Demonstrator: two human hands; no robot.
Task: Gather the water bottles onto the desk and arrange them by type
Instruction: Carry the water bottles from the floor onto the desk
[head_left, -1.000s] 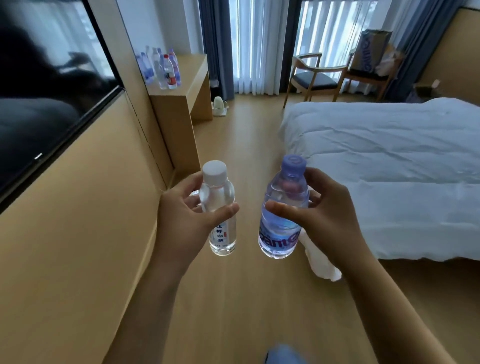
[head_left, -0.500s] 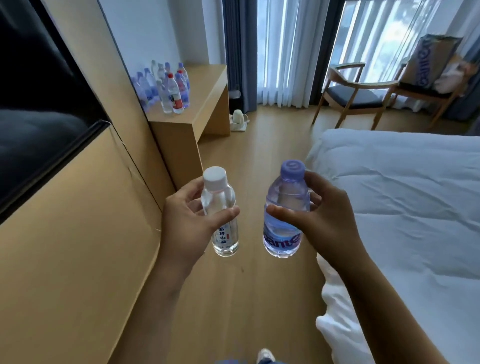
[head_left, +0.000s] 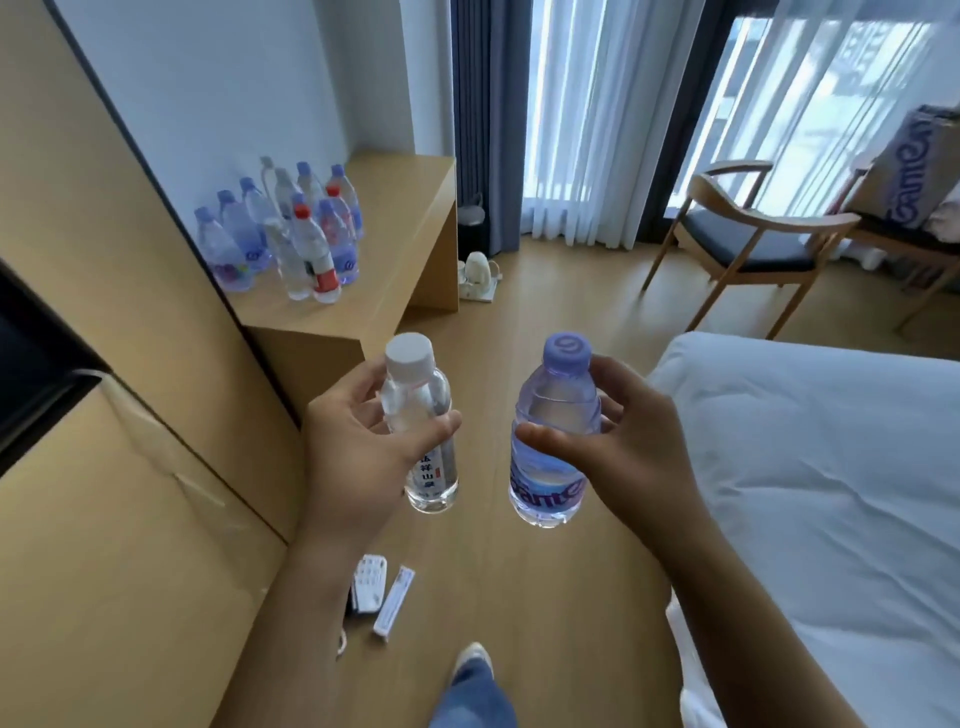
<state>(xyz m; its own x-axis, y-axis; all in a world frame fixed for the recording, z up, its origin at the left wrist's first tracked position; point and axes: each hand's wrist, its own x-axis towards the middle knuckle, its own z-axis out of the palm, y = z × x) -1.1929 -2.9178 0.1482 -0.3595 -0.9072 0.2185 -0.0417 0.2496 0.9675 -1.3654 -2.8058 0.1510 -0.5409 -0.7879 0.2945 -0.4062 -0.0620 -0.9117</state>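
Holding one bottle apiece, both forearms reach forward at chest height, wrists bent slightly inward. Left hand (head_left: 358, 447) wraps the white-capped bottle (head_left: 421, 426) at its shoulder: thumb (head_left: 431, 434) across the near face, fingers curled behind, cap standing clear above the grip, base hanging free below it. Bottle is slim, clear, smooth-walled plastic with a white label strip bearing dark characters just under the thumb. Right hand (head_left: 628, 441) grips the purple-capped bottle (head_left: 553, 441) the same way, thumb laid across the front at mid-body, fingers bent round the far side, index tip up near the neck. This bottle is wider, lavender-tinted, ribbed at the shoulder, blue-and-white label below the thumb, swirl mark moulded on the cap. Both bottles upright, tilted a little toward each other at the top, apart, not touching.

Beyond the left grip, ahead and to its left: light wood desk (head_left: 384, 270), flat matte top, carrying a cluster of standing bottles (head_left: 291, 239), mostly purple-capped, a few clear with red caps and labels at the near edge. Right of the right grip: bed (head_left: 831, 467) under rumpled white duvet. Below the left wrist, on the wood-grain floor (head_left: 519, 312): small flat white packets (head_left: 382, 587).
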